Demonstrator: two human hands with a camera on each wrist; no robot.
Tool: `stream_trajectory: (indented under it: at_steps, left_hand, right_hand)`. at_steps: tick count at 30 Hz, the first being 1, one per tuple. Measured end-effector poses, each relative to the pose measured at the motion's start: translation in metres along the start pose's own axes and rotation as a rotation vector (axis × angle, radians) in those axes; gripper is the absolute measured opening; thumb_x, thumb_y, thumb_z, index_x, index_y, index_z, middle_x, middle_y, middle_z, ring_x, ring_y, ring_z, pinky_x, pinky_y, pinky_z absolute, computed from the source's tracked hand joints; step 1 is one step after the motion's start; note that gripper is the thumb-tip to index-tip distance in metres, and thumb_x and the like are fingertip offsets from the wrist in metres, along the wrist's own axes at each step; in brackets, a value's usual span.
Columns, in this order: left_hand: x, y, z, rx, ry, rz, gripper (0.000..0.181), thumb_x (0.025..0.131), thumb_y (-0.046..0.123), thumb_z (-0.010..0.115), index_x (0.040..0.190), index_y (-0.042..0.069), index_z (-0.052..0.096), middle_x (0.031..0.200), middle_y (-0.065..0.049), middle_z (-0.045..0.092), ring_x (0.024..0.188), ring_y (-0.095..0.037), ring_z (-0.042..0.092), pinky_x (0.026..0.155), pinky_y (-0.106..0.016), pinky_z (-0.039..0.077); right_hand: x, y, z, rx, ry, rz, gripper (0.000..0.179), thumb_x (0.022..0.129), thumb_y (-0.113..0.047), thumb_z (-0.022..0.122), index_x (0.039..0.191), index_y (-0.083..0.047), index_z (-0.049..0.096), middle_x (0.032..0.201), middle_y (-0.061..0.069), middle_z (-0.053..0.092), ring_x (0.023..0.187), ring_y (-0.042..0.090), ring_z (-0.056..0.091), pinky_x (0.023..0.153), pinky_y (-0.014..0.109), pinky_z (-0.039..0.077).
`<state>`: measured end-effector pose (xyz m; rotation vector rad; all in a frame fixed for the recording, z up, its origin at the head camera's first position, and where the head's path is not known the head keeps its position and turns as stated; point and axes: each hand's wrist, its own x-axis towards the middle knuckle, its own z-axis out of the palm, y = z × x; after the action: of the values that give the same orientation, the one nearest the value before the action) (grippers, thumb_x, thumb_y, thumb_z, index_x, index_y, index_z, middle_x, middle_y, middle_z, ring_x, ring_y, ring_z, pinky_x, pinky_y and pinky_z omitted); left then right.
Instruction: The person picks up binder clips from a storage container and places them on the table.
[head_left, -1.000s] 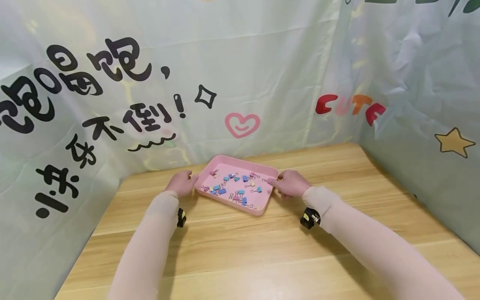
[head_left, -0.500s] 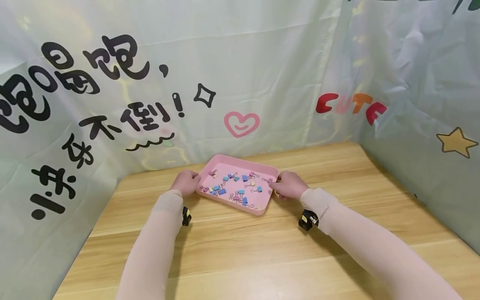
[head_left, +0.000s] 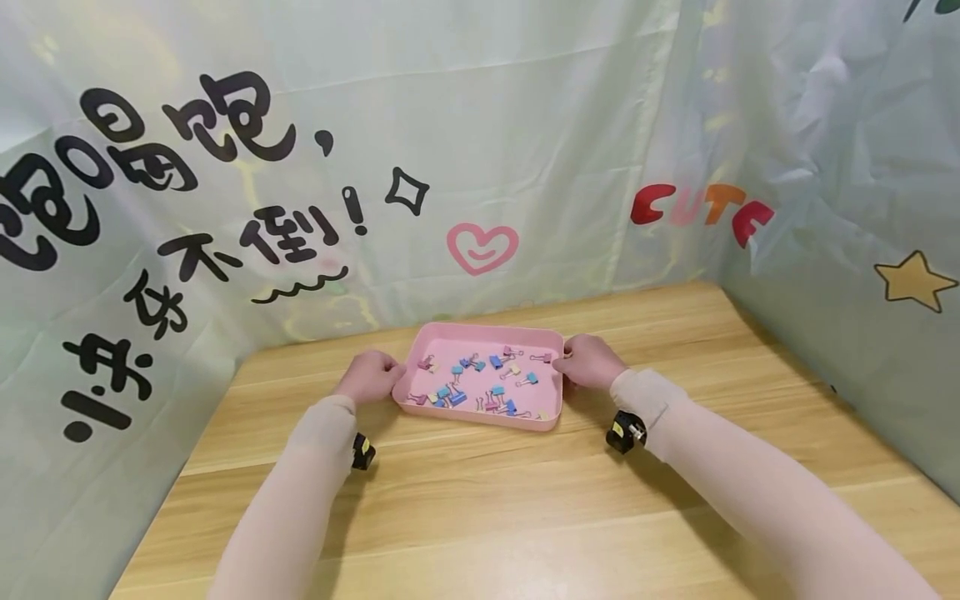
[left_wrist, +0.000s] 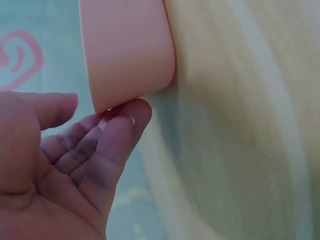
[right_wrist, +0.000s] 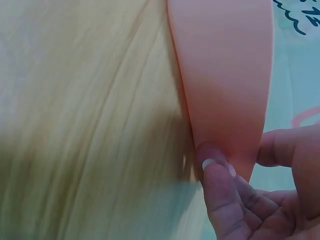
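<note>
A shallow pink tray (head_left: 480, 423) rests on the wooden table, its long side roughly facing the wearer. Several small binder clips (head_left: 457, 398) in blue, teal, pink and yellow lie scattered inside it. At the tray's left end, my left hand (head_left: 371, 376) touches the outer wall with its fingertips; in the left wrist view its thumb stands apart from the rim. My right hand (head_left: 594, 362) pinches the right end, thumb over the rim and fingers against the outer wall. The right thumb tip is hidden behind the wall in the right wrist view.
A pale fabric backdrop (head_left: 480, 125) with printed characters, a heart and a star closes off the back and sides of the wooden table (head_left: 465, 517). Small black devices are strapped under both wrists.
The tray has turned so its left end comes nearer the wearer and its front edge lies straighter. Its clips have shifted along with it. Both hands stay at its ends.
</note>
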<state>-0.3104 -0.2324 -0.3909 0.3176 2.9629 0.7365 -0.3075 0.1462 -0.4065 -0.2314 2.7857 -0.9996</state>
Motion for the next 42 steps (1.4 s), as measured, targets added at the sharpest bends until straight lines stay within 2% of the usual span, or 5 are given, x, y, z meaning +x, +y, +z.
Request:
stream_trajectory:
  at_steps: [6, 19, 28, 36, 42]
  left_hand:
    - [-0.014, 0.005, 0.01, -0.055, -0.017, -0.002, 0.021, 0.093, 0.014, 0.06, 0.078, 0.002, 0.07, 0.063, -0.002, 0.063, 0.058, -0.014, 0.057, 0.056, -0.027, 0.048]
    - [-0.054, 0.023, 0.026, -0.422, -0.092, -0.12, 0.006, 0.088, 0.002, 0.064, 0.085, -0.003, 0.064, 0.071, -0.012, 0.065, 0.059, -0.023, 0.065, 0.061, -0.037, 0.058]
    - [-0.076, 0.033, 0.032, -0.449, -0.09, -0.112, 0.007, 0.084, 0.001, 0.068, 0.086, -0.003, 0.063, 0.068, -0.01, 0.064, 0.056, -0.021, 0.063, 0.057, -0.036, 0.057]
    - [-0.092, 0.042, 0.044, -0.515, -0.019, -0.176, 0.008, 0.087, 0.006, 0.067, 0.085, -0.002, 0.065, 0.068, -0.01, 0.065, 0.055, -0.018, 0.062, 0.054, -0.033, 0.056]
    - [-0.101, 0.04, 0.048, -0.55, -0.033, -0.179, 0.009, 0.087, 0.005, 0.066, 0.083, -0.002, 0.063, 0.067, -0.01, 0.064, 0.054, -0.018, 0.062, 0.052, -0.032, 0.055]
  right_hand:
    - [-0.001, 0.004, -0.007, 0.02, -0.018, 0.012, 0.031, 0.095, -0.019, 0.057, 0.115, 0.005, 0.062, 0.075, 0.008, 0.065, 0.06, 0.015, 0.059, 0.056, 0.026, 0.051]
    - [-0.019, 0.013, -0.017, 0.033, -0.007, -0.05, 0.029, 0.09, -0.007, 0.055, 0.113, 0.008, 0.064, 0.086, 0.01, 0.069, 0.066, 0.015, 0.064, 0.059, 0.028, 0.054]
    - [-0.041, 0.02, -0.018, 0.044, -0.021, -0.086, 0.031, 0.088, -0.002, 0.055, 0.116, 0.011, 0.061, 0.084, 0.011, 0.069, 0.065, 0.015, 0.064, 0.058, 0.029, 0.054]
    - [-0.067, 0.026, -0.018, 0.075, -0.014, -0.127, 0.029, 0.088, 0.0, 0.056, 0.114, 0.011, 0.06, 0.083, 0.011, 0.069, 0.066, 0.016, 0.064, 0.057, 0.028, 0.054]
    - [-0.08, 0.027, -0.014, 0.097, -0.022, -0.113, 0.028, 0.089, -0.001, 0.057, 0.114, 0.011, 0.059, 0.082, 0.009, 0.069, 0.065, 0.015, 0.064, 0.057, 0.028, 0.055]
